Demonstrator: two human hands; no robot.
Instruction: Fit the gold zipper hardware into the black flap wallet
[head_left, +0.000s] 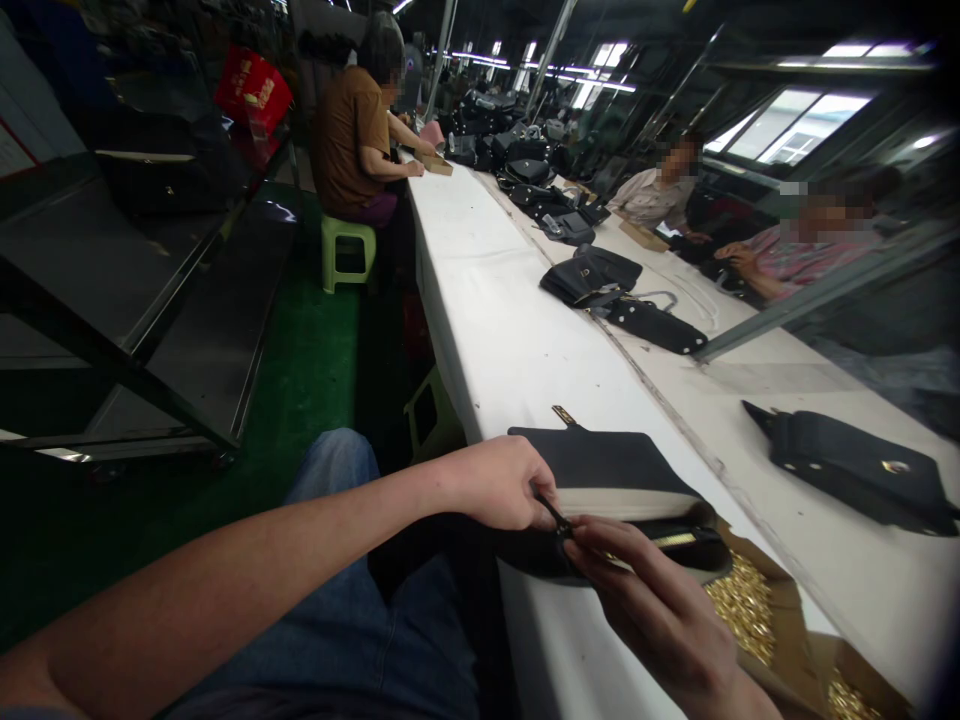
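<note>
At the surface's (517,330) near edge, the left hand (499,483) pinches a zipper pull (553,515) on a black bag (611,470); the right hand (660,610) grips the bag's zipper edge beside a box of gold parts (746,605).

My left hand (499,485) reaches in from the left, fingertips pinched; my right hand (660,610) (palm turned away) meets it, fingers curled.

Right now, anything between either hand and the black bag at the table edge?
No. Both hands are already on it: left hand pinches a small dark tab at the bag opening, right hand grips the edge beside it. Nothing lies between.
</note>
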